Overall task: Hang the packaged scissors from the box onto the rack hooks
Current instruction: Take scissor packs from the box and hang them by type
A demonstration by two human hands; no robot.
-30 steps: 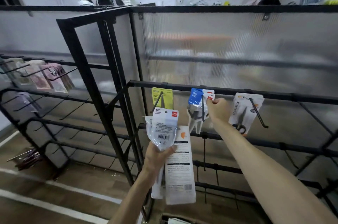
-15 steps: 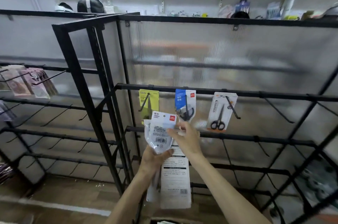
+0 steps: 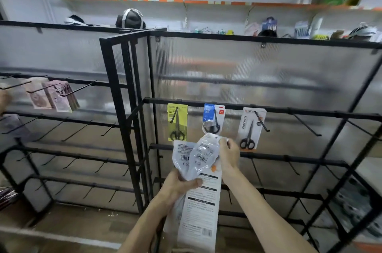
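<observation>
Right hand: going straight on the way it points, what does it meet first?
Likely the blue-carded scissors pack on the middle hook, just above the right hand and the clear pack it pinches; depth unclear.

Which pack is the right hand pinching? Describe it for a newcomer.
On the black rack, find the blue-topped pack, middle of three hanging. Just below, the left hand grips a bunch of packs. Yours is the tilted pack in front, top corner pinched by the right hand, barcode slanted unlike the upright ones behind.
</observation>
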